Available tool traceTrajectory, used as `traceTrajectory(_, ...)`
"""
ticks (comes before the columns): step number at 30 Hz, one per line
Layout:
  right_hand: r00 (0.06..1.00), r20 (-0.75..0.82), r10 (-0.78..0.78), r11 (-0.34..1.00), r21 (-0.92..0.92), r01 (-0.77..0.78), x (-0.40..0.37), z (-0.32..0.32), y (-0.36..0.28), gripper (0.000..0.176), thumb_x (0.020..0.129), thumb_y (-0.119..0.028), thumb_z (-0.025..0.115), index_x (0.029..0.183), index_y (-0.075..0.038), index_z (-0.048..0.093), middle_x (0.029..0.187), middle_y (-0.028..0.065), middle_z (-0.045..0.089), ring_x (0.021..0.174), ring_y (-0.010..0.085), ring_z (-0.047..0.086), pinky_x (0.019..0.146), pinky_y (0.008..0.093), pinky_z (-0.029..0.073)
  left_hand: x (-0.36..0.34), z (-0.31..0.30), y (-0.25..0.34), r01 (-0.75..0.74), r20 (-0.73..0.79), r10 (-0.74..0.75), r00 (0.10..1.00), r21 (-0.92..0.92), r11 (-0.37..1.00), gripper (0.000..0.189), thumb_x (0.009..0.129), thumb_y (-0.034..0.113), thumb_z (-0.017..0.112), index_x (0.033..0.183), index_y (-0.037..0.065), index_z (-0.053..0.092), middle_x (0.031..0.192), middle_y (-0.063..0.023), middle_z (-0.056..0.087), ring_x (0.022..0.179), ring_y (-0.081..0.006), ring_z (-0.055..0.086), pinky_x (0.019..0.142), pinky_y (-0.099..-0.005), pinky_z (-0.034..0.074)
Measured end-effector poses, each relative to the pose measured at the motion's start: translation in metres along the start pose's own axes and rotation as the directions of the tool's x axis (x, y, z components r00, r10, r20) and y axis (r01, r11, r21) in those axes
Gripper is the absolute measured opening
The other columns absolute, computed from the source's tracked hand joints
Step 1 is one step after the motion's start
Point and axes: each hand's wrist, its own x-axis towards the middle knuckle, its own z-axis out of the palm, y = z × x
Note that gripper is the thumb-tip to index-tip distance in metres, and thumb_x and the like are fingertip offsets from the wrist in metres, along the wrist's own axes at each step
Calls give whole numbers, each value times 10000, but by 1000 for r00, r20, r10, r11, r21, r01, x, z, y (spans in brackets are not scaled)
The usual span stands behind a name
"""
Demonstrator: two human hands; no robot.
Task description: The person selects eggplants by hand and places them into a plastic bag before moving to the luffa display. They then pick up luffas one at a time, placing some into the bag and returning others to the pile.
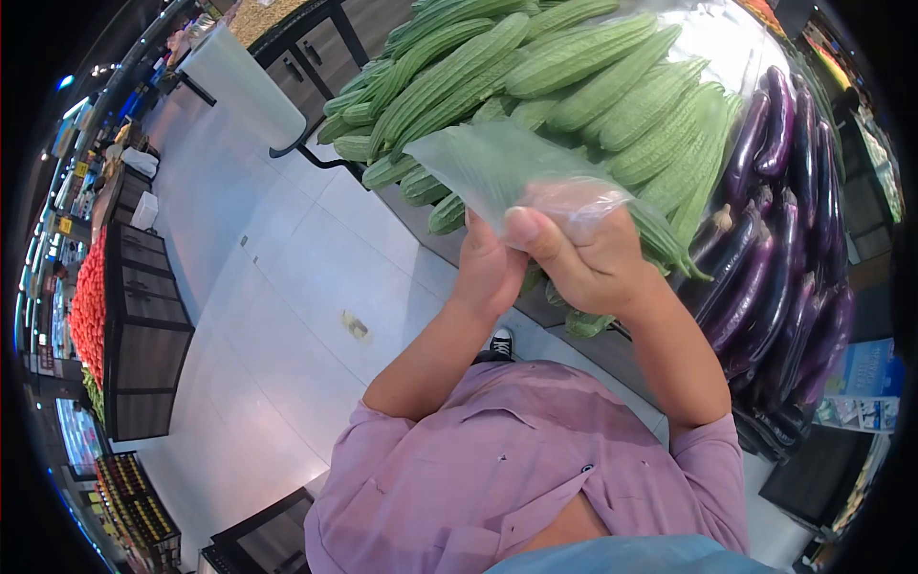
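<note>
A thin clear plastic bag [507, 158] is stretched between my two hands, in front of the heaped vegetables. My left hand [490, 270] pinches its lower edge, thumb upright and the other fingers mostly hidden. Closed on the bag's right part, my right hand [598, 253] has its thumb pointing toward the left one. Behind the bag lies a pile of long ridged green luffas [612, 96], some seen through the film. Glossy purple eggplants [751, 268] are stacked to the right of my right hand.
A roll of plastic bags [244, 86] stands on a holder at the display's left corner. Across the tiled floor [287, 306], a dark stand [148, 325] carries red produce [89, 297]. A blue printed box [865, 373] sits beyond the eggplants.
</note>
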Motion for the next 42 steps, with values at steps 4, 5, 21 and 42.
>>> traceTrajectory(4, 999, -34, -32, 999, 2, 32, 9, 4, 0, 386, 986, -197, 607, 644, -21, 559, 611, 92, 506, 529, 258, 449, 503, 371, 369, -1, -4, 2, 105, -116, -102, 988, 20, 994, 565, 1045, 476, 438, 1442, 78, 387, 1404, -97, 509, 1305, -245, 495, 1107, -415, 414)
traceTrajectory(5, 999, -30, -37, 999, 6, 37, 10, 7, 0, 386, 986, -197, 607, 644, -21, 559, 611, 92, 506, 529, 258, 449, 503, 371, 369, -1, -6, 1, 70, -48, -73, 996, -62, 996, 579, 1046, 490, 424, 1456, 84, 374, 1417, -101, 501, 1316, -247, 486, 1121, -420, 400)
traceTrajectory(21, 958, 110, -265, 957, -90, 275, 28, 38, -4, 328, 863, -184, 706, 620, -68, 519, 608, 102, 495, 575, 318, 531, 521, 425, 420, 8, -30, 17, 176, 61, -179, 982, 47, 983, 647, 1054, 561, 281, 1487, 86, 346, 1468, -93, 458, 1337, -273, 466, 1159, -446, 345)
traceTrajectory(42, 967, -77, 245, 968, 70, -240, 12, 51, 45, 477, 1012, -319, 541, 669, 10, 577, 609, 113, 531, 540, 276, 495, 535, 370, 429, 33, -32, -16, 140, -181, -125, 975, 71, 988, 637, 1058, 544, 299, 1464, 59, 370, 1467, -98, 452, 1341, -264, 446, 1139, -431, 364)
